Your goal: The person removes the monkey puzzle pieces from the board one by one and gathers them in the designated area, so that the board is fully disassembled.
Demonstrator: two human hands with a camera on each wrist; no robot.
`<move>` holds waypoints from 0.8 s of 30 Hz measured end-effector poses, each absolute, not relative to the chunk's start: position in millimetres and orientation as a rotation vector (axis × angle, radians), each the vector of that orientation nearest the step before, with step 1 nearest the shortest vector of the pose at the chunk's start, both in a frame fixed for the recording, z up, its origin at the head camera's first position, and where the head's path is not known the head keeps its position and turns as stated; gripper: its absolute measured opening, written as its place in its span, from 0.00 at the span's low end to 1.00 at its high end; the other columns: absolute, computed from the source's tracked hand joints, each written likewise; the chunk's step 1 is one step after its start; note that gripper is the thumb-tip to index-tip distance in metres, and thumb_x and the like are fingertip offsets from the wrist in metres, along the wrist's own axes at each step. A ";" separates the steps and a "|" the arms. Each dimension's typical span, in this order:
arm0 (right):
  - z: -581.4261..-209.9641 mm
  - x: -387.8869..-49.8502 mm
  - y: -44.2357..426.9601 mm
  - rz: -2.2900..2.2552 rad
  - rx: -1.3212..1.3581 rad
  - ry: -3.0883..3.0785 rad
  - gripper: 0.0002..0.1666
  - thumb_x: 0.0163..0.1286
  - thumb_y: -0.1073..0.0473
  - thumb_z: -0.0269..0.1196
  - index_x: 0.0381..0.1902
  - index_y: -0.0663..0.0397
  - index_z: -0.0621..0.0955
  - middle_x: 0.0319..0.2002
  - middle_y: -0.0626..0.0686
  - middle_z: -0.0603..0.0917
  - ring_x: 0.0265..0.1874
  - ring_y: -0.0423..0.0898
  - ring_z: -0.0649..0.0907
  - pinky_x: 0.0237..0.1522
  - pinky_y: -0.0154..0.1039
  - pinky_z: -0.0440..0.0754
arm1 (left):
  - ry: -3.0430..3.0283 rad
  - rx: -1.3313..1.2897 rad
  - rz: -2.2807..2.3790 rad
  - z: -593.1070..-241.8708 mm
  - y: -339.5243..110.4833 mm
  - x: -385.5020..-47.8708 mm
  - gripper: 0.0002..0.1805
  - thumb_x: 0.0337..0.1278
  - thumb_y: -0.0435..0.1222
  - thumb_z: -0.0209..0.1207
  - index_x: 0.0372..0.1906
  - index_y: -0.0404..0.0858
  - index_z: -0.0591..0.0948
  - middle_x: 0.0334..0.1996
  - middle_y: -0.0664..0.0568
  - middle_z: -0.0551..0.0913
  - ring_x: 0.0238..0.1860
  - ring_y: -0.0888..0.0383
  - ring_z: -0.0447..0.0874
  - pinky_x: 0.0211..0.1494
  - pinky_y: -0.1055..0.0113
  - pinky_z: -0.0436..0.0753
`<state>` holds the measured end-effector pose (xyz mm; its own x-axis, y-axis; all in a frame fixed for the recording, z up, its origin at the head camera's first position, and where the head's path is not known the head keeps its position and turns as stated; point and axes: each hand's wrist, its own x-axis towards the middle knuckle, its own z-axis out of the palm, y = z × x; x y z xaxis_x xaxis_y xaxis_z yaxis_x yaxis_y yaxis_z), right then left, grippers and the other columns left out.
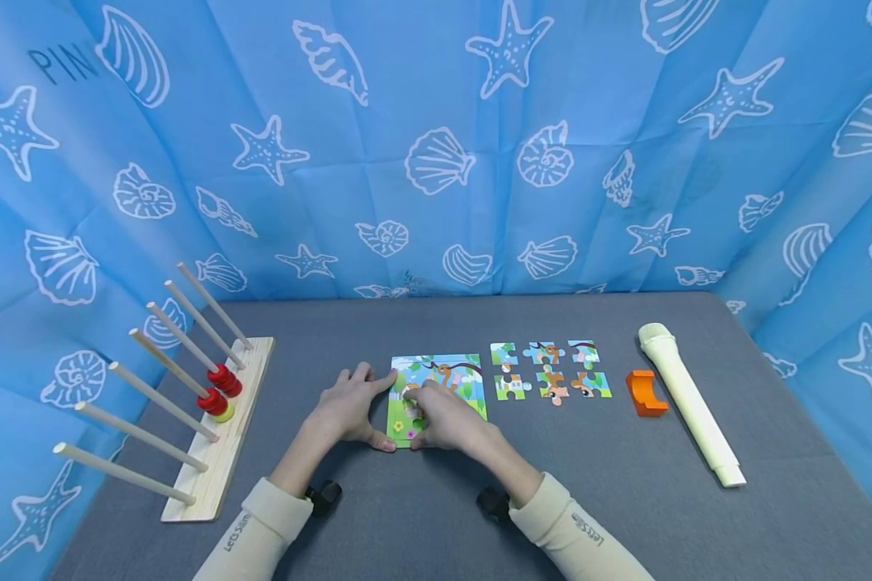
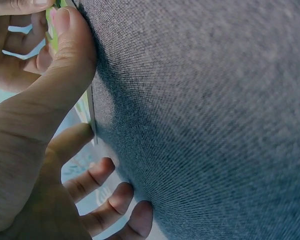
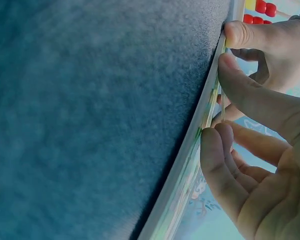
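A square jigsaw board (image 1: 472,360) with a bright cartoon picture lies flat on the grey table. My left hand (image 1: 349,405) spans its left edge, index fingertip by the upper corner and thumb at the lower one, the other fingers spread beside the board on the cloth. Over the board's lower left part, my right hand (image 1: 446,415) pinches a thin puzzle piece (image 3: 223,106) between thumb and fingers; it is tilted up from the board, and the hand hides most of its picture from the head view. Several loose jigsaw pieces (image 1: 552,386) lie in two rows right of the board.
On the left stands a wooden peg rack (image 1: 221,460) with red and yellow beads (image 1: 224,379) on two of its pegs. Further right lie an orange curved block (image 1: 645,395) and a pale green toy microphone (image 1: 686,395). A blue shell-print curtain (image 1: 436,226) hangs behind the table.
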<state>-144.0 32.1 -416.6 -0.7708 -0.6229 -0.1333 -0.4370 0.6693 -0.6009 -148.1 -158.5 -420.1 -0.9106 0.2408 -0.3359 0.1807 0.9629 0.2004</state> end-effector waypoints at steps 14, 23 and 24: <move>-415.7 -142.6 31.5 -0.682 -0.867 2.546 0.32 0.59 0.60 0.77 0.63 0.51 0.83 0.44 0.53 0.80 0.38 0.44 0.78 0.36 0.35 0.78 | 2.756 0.310 0.250 -422.4 -160.4 -148.0 0.64 0.30 0.62 0.80 0.80 0.55 0.63 0.63 0.43 0.70 0.53 0.46 0.70 0.41 0.51 0.80; -415.5 -142.0 31.6 -0.614 -0.886 2.555 0.31 0.62 0.57 0.76 0.63 0.46 0.83 0.43 0.51 0.77 0.35 0.41 0.73 0.32 0.34 0.74 | 2.763 0.322 0.259 -422.8 -161.4 -147.9 0.64 0.30 0.62 0.80 0.79 0.55 0.63 0.63 0.43 0.70 0.54 0.45 0.70 0.42 0.49 0.81; -415.3 -142.0 32.1 -0.616 -0.889 2.553 0.30 0.62 0.57 0.75 0.63 0.46 0.83 0.43 0.51 0.77 0.35 0.41 0.73 0.32 0.34 0.74 | 2.764 0.323 0.261 -422.9 -161.5 -148.0 0.64 0.30 0.62 0.80 0.79 0.55 0.63 0.63 0.43 0.70 0.54 0.45 0.70 0.42 0.49 0.81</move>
<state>-142.0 32.1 -415.3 -0.7340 -0.6508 -0.1943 -0.4905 0.7058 -0.5112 -148.0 -161.5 -422.9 -0.9147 0.2532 -0.3149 0.1899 0.9573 0.2181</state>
